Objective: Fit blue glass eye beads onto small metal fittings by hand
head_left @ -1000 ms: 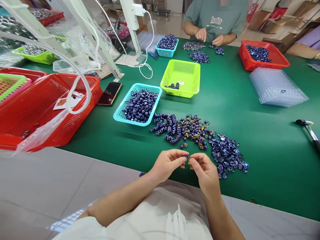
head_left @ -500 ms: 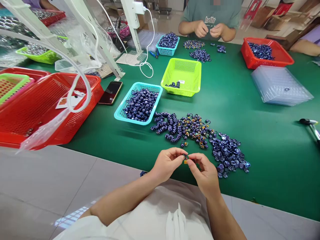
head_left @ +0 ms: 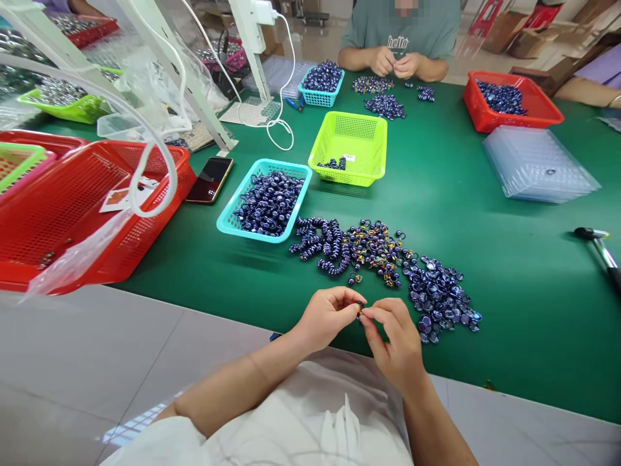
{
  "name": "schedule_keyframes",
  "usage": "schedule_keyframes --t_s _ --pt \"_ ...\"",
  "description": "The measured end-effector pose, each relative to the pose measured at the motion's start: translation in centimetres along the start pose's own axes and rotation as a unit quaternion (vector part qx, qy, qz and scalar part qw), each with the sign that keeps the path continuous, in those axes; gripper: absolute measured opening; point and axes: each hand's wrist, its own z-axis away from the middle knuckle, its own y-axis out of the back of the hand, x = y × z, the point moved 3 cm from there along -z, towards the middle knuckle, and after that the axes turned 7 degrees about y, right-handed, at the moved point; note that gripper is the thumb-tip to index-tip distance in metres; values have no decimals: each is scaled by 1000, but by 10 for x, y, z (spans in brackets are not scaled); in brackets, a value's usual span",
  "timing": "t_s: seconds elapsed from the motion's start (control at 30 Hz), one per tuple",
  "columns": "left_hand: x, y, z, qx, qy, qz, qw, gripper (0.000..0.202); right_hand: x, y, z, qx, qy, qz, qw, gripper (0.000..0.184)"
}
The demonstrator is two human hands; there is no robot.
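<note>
My left hand (head_left: 330, 316) pinches a small dark ring-like piece (head_left: 359, 305) between thumb and fingertips, close above the table's near edge. The fingertips of my right hand (head_left: 395, 336) are closed against the same piece from the right, and they hide most of it. Just beyond my hands lies a pile of dark rings with orange and yellow bits (head_left: 376, 249). To its right spreads a heap of shiny dark-blue caps (head_left: 439, 298). On its left, blue ring pieces lie stacked in curved rows (head_left: 326, 244).
A light-blue basket (head_left: 226, 223) of blue pieces and a lime-green basket (head_left: 381, 145) stand farther back. A phone (head_left: 209, 180) lies beside a large red basket (head_left: 160, 233). Clear plastic trays (head_left: 538, 165) and a black-handled tool (head_left: 599, 249) are at right. A person (head_left: 400, 39) works opposite.
My right fingertips have closed in on the piece in my left hand. The yellow bit that hung below it is now mostly covered. The whole view has shifted slightly.
</note>
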Motion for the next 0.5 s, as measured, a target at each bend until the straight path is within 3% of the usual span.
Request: schedule_keyframes --t_s 0.23,0.37,0.5 --pt "4 1 5 -17 -9 -100 995 26 5 -2 3 -20 -51 -10 998 21" --pt "6 1 10 -30 -54 -151 987 28 10 -1 0 -11 -131 -51 990 7" --pt "3 1 11 -35 -58 -163 984 26 14 -1 2 -5 -220 -109 969 6"
